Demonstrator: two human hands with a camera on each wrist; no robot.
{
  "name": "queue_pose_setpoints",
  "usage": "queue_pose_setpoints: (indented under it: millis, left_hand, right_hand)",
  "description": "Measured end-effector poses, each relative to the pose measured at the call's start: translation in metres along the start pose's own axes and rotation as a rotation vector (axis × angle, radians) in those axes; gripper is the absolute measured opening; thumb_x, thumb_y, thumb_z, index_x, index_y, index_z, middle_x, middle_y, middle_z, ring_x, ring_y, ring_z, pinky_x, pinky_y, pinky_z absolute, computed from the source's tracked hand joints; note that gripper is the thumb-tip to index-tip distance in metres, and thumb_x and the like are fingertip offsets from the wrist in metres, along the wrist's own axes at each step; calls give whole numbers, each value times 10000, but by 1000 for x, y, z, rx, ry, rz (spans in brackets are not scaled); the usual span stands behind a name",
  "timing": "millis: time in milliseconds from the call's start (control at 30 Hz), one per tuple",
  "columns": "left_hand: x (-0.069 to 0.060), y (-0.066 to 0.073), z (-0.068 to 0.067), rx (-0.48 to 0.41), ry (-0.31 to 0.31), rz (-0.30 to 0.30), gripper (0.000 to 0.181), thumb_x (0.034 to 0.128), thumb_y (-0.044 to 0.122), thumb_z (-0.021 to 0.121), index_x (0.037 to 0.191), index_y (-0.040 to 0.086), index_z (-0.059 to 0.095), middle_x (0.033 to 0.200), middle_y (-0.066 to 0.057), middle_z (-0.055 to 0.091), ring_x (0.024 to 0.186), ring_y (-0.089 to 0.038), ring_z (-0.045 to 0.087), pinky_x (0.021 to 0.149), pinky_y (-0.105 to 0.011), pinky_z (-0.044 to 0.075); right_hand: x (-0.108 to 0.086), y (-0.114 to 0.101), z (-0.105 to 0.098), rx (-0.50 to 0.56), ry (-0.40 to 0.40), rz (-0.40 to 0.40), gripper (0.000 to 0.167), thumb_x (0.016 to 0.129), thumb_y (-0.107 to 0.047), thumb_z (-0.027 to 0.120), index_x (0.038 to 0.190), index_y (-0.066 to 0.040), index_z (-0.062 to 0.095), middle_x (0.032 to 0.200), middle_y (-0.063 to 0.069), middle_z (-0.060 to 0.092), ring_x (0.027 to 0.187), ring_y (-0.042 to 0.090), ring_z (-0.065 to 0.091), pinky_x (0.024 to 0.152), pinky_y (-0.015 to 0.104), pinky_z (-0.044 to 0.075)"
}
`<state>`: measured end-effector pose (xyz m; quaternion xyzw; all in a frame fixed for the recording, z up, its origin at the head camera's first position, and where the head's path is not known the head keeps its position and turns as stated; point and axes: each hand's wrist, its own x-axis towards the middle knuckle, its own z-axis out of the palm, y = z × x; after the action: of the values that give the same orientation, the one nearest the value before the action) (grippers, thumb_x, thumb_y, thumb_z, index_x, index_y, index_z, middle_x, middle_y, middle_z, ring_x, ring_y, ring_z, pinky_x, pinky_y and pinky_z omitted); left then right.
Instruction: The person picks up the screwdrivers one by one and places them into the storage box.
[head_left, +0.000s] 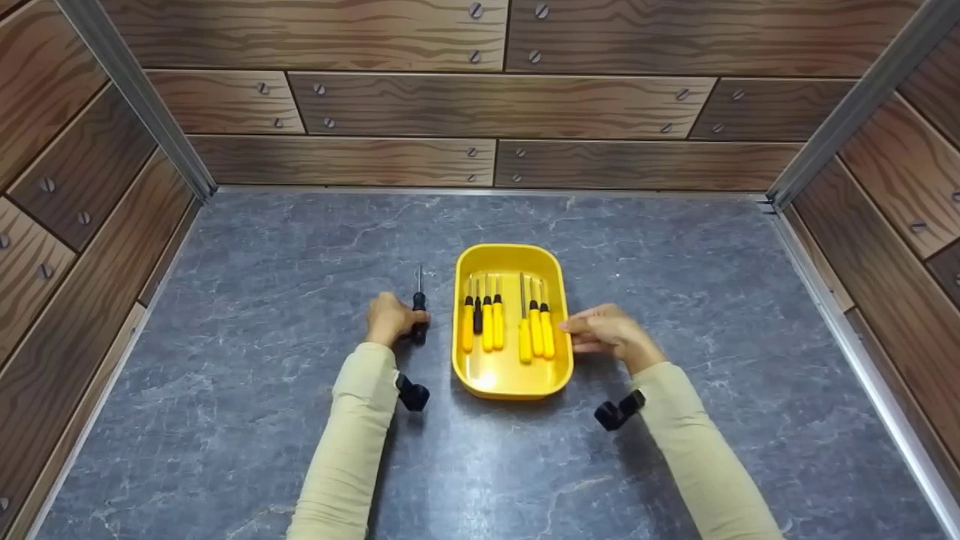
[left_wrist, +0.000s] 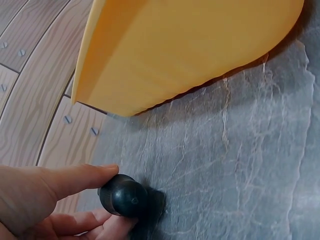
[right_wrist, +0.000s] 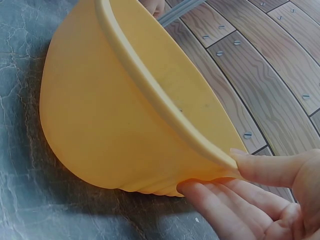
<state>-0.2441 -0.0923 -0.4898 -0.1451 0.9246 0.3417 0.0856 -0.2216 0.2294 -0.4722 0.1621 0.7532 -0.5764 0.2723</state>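
A yellow plastic tray (head_left: 512,379) sits at the middle of the tabletop, with several screwdrivers lying inside in two groups. Most have yellow handles, such as the yellow screwdriver (head_left: 525,341); one small black-handled screwdriver (head_left: 478,318) lies among the left group. Left of the tray, my left hand (head_left: 390,318) grips a black screwdriver (head_left: 419,301) between thumb and fingers, its shaft pointing away from me. The butt of its black handle (left_wrist: 124,196) shows in the left wrist view. My right hand (head_left: 607,331) pinches the tray's right rim, thumb on top and fingers against the outer wall (right_wrist: 115,125).
The grey marbled tabletop (head_left: 300,247) is bounded by wood-patterned panels (head_left: 495,105) at the back and both sides. Metal posts (head_left: 142,97) stand in the back corners. Each sleeve carries a black wrist camera mount (head_left: 412,392).
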Motion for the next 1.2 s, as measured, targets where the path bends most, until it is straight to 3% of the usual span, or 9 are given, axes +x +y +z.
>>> queue_pose_setpoints:
  millis: [367,633,833,967,1200]
  left_hand:
    - [-2,5,-6,-68,1,3,324,757,256,815,873,-31,718,983,-220,728,885,-315,665,872,-385,595]
    - [-2,8,-10,-55,8,23,313,762,279,809,804,-21,727,850,-160,729,729,-222,577,710,-316,570]
    - [-2,10,-12,-76,-14,30,354,774,273,801,560,87,590,539,18,499,535,-152,451,458,-189,339]
    - [-1,14,-14,-92,-51,18,491,789,279,792,467,157,442,442,62,392,431,-105,335,412,-188,229]
    - [-5,20,-20,-48,-39,31,365,772,310,800,553,133,568,529,60,478,628,-162,470,520,-181,349]
  right_hand:
    - [-1,-1,-1,8,-4,5,434,884,-97,677,1250,102,555,688,-37,724,626,67,683,660,208,634]
    - [-1,-1,-1,13,-4,2,445,881,-91,682,1254,111,548,688,-34,722,628,68,681,644,204,632]
    - [-1,-1,-1,4,-6,0,444,882,-104,682,1254,103,556,687,-47,720,630,56,678,627,189,626]
    - [-1,-1,-1,-1,-20,-3,468,886,-110,677,1274,110,538,688,-53,719,631,44,677,624,182,625]
    - [-1,-1,-2,-5,-19,-2,471,882,-117,686,1269,111,545,689,-49,721,630,45,679,626,183,625]
